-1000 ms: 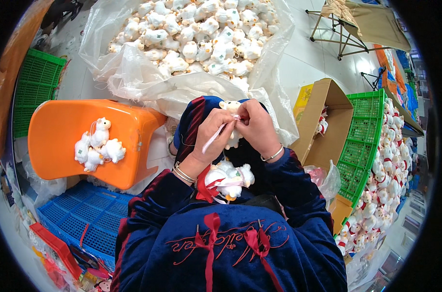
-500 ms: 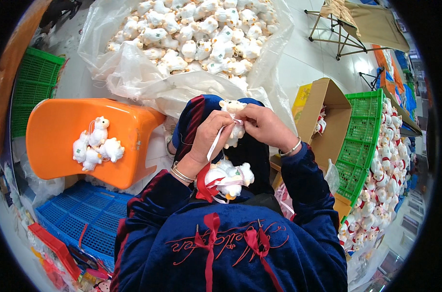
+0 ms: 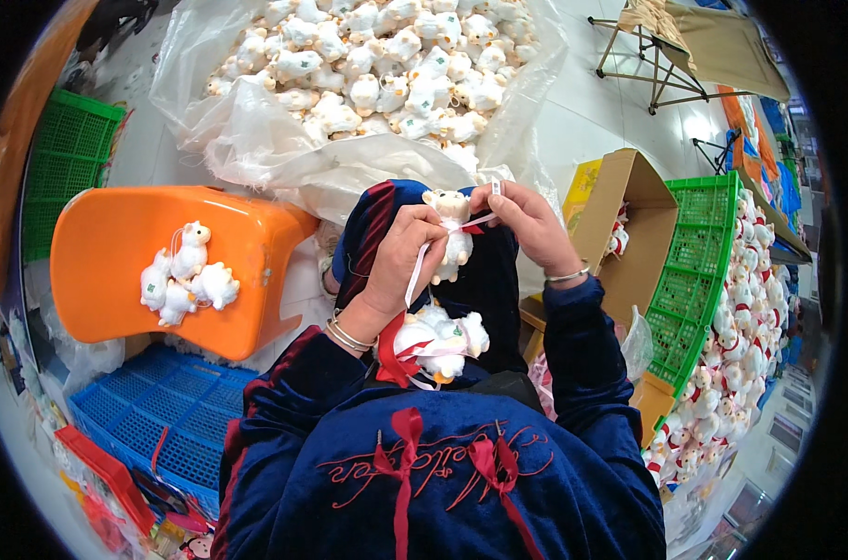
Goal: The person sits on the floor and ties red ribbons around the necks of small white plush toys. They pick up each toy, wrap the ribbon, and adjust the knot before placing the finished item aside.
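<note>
A white plush sheep toy [image 3: 455, 250] rests upright against my knees, a pale pink ribbon [image 3: 452, 224] crossing its neck. My left hand [image 3: 401, 259] pinches the ribbon at the toy's left side, and a loose tail hangs below those fingers. On the other side, my right hand [image 3: 528, 227] is closed on the other end, drawn out from the neck; a small white tip shows above the thumb. A bit of red ribbon [image 3: 474, 229] shows beside the neck. Closer to my body, more white plush toys [image 3: 440, 338] lie in my lap with red ribbons [image 3: 389, 355] and pale ones.
A big clear plastic bag [image 3: 256, 149] full of white plush toys lies ahead. To the left, an orange stool [image 3: 107, 271] holds several toys, above a blue crate [image 3: 153, 411]. At right are a cardboard box [image 3: 640, 215] and a green crate [image 3: 699, 252] beside many red-trimmed toys.
My right hand has moved outward to the right from the toy's neck, drawing the ribbon end with it. Red ribbon now shows at the neck. My left hand has stayed nearly in place.
</note>
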`<state>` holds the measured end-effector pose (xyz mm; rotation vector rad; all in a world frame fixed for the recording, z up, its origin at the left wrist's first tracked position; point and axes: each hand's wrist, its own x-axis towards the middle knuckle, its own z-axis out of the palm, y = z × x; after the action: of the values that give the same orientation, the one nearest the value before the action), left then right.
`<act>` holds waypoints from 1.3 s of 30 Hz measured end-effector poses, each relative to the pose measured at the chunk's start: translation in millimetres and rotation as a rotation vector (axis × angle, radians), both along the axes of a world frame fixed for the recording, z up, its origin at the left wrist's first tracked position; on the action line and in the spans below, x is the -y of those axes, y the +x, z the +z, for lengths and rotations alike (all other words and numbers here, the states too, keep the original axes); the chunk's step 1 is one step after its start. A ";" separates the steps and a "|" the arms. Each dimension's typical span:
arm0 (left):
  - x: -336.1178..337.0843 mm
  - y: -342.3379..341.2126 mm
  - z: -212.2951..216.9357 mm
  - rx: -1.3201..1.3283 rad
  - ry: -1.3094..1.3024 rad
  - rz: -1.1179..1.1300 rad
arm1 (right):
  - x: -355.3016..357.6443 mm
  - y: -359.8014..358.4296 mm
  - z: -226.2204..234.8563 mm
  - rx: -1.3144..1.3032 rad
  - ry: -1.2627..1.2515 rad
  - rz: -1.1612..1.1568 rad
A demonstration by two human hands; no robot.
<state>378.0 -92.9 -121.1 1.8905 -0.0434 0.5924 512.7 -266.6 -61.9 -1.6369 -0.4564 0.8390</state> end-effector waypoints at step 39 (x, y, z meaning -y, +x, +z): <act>-23.2 5.3 19.5 -0.657 -0.510 -0.123 | -19.0 -56.6 -42.3 0.585 -0.165 -0.174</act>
<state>383.3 -69.7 -101.6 1.4848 0.3810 -0.1200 456.0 -247.6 -104.2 -2.0413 -0.6479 0.2597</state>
